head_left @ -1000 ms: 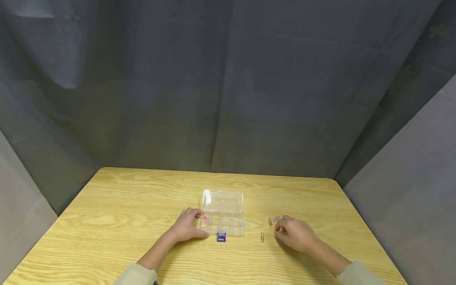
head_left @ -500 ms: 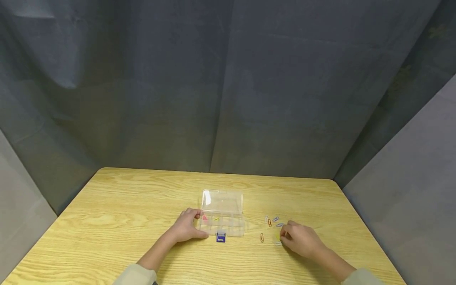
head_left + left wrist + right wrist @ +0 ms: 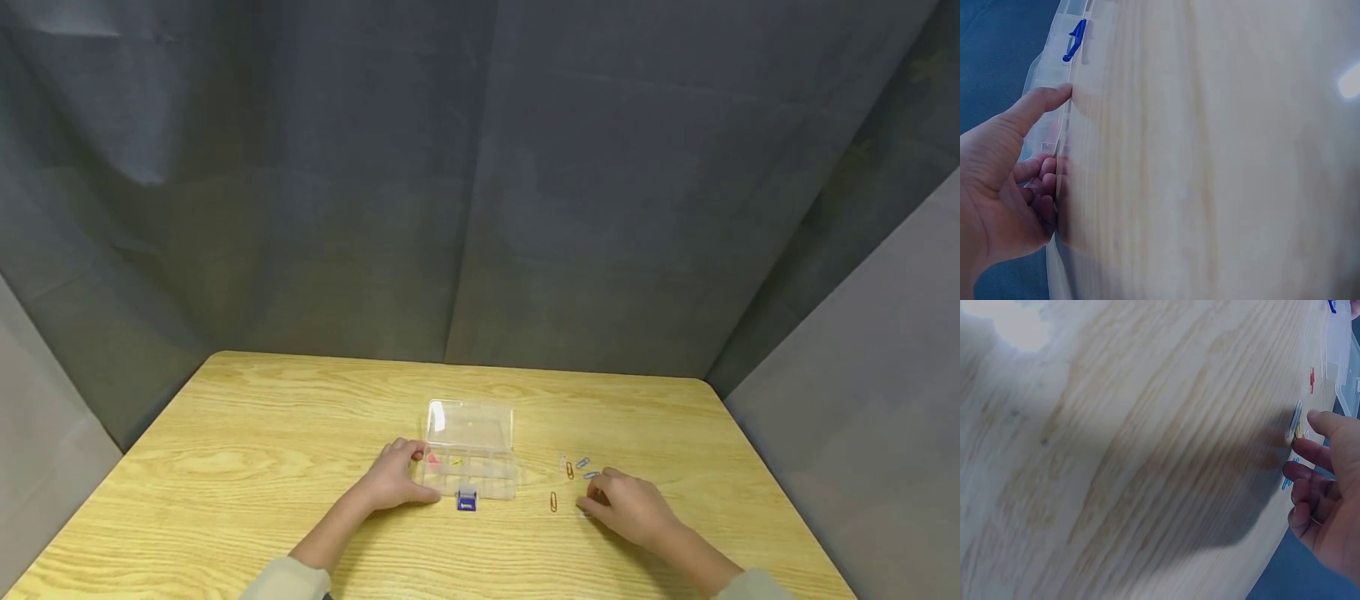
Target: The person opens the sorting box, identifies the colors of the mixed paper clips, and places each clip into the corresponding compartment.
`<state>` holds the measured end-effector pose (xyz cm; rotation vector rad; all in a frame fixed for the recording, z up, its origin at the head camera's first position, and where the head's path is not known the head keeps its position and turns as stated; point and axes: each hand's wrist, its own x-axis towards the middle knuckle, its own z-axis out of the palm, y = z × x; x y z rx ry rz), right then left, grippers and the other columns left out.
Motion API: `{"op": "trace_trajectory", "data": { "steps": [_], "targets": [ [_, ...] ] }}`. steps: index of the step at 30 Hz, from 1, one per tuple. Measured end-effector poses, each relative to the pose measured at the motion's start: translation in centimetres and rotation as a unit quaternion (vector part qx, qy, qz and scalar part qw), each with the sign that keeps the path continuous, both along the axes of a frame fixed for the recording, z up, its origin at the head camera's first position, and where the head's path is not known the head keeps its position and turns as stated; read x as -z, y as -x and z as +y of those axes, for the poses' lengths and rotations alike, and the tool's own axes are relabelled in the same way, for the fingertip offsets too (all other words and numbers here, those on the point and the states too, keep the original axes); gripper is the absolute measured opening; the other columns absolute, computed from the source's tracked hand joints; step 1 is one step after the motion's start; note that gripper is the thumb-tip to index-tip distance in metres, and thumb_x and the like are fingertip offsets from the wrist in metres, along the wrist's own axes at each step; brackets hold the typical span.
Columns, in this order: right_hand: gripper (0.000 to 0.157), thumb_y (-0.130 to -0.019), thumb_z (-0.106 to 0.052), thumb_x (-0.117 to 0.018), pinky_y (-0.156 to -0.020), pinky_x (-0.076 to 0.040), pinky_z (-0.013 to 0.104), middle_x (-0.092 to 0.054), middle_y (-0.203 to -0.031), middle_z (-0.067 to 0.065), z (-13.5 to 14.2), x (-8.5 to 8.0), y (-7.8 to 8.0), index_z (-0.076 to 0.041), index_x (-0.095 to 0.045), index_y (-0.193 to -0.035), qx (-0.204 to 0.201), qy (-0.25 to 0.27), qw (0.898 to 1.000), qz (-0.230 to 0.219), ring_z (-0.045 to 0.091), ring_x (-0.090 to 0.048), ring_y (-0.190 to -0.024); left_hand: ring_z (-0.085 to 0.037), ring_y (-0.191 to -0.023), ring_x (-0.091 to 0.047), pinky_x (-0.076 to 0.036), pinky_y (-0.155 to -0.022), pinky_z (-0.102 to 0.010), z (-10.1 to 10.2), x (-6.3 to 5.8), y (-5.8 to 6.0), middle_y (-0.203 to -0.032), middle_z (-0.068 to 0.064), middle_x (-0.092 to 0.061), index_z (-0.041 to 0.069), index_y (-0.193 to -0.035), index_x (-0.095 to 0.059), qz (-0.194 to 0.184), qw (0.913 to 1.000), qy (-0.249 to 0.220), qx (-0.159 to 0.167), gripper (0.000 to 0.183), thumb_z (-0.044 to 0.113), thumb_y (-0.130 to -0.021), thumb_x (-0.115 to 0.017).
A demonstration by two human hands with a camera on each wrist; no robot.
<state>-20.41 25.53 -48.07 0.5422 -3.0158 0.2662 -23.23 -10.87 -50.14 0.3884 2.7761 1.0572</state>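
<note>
A clear compartment box [image 3: 491,487], with its lid [image 3: 471,425] raised behind it, sits mid-table. My left hand [image 3: 392,482] holds its left end, the thumb on the front edge and curled fingers against the side. Something pink [image 3: 432,459] and a yellow paperclip [image 3: 457,462] lie in back compartments. My right hand [image 3: 630,508] is low over the loose clips, thumb and forefinger apart. Between their tips in the right wrist view, another yellow paperclip [image 3: 1297,430] lies by a whitish paperclip [image 3: 1295,415]; the head view hides this yellow one.
Two orange-red paperclips [image 3: 553,502], blue paperclips [image 3: 583,462] and a white paperclip [image 3: 563,461] lie between box and right hand. A blue latch [image 3: 467,501] juts from the box's front. Dark curtain [image 3: 465,208] hangs behind the wooden table [image 3: 300,417].
My right hand first drew back toward me, uncovering a blue and a yellow paperclip, then moved slightly left over the yellow one. My left hand stays on the box.
</note>
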Motion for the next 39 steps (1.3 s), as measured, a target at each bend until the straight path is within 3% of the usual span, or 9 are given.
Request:
{"op": "trace_trajectory", "data": {
  "steps": [6, 11, 18, 32, 39],
  "targets": [
    [0.019, -0.073, -0.039, -0.067, -0.045, -0.031, 0.015, -0.047, -0.067, -0.013, -0.3, 0.1, 0.2, -0.023, -0.059, -0.072, 0.003, 0.009, 1.000, -0.007, -0.002, -0.036, -0.052, -0.020, -0.100, -0.041, -0.039, -0.084, -0.039, 0.0, -0.1, 0.1, -0.108, -0.004, -0.049, 0.005, -0.121, -0.046, -0.001, 1.0000, -0.001, 0.002, 0.081, 0.047, -0.059, -0.076],
    [0.013, -0.072, -0.030, -0.070, -0.044, -0.028, 0.017, -0.041, -0.062, -0.012, -0.7, 0.1, 0.3, -0.021, -0.061, -0.070, 0.020, 0.001, 1.000, -0.012, 0.002, -0.033, -0.050, -0.020, -0.099, -0.041, -0.039, -0.083, -0.039, 0.0, -0.1, 0.0, -0.107, -0.004, -0.049, 0.005, -0.122, -0.046, 0.000, 1.0000, 0.003, 0.000, 0.081, 0.047, -0.059, -0.076],
    [0.006, -0.074, -0.022, -0.067, -0.045, -0.030, 0.016, -0.044, -0.064, -0.012, -1.0, 0.1, 0.3, -0.018, -0.064, -0.071, 0.019, 0.001, 1.000, -0.008, 0.002, -0.035, -0.051, -0.018, -0.098, -0.041, -0.039, -0.082, -0.038, 0.0, 0.0, 0.0, -0.107, -0.003, -0.049, 0.006, -0.122, -0.046, 0.001, 1.0000, 0.004, -0.002, 0.080, 0.046, -0.060, -0.076],
    [0.006, -0.078, -0.020, -0.064, -0.042, -0.029, 0.012, -0.043, -0.064, -0.013, -1.4, -0.7, 0.6, -0.015, -0.066, -0.076, -0.038, 0.009, 0.999, 0.033, -0.002, -0.033, -0.049, -0.018, -0.098, -0.041, -0.039, -0.083, -0.039, -0.1, -0.3, 0.0, -0.107, -0.003, -0.049, 0.005, -0.121, -0.047, -0.004, 1.0000, -0.001, -0.002, 0.078, 0.044, -0.060, -0.076],
    [0.006, -0.079, -0.022, -0.064, -0.044, -0.031, 0.012, -0.047, -0.067, -0.013, -2.1, -1.2, 0.8, -0.016, -0.066, -0.078, -0.037, 0.009, 0.999, 0.033, -0.003, -0.035, -0.052, -0.018, -0.097, -0.041, -0.039, -0.082, -0.039, -0.1, -0.1, 0.0, -0.107, -0.003, -0.048, 0.005, -0.121, -0.047, -0.003, 1.0000, -0.002, -0.002, 0.078, 0.044, -0.060, -0.076]
  ]
}}
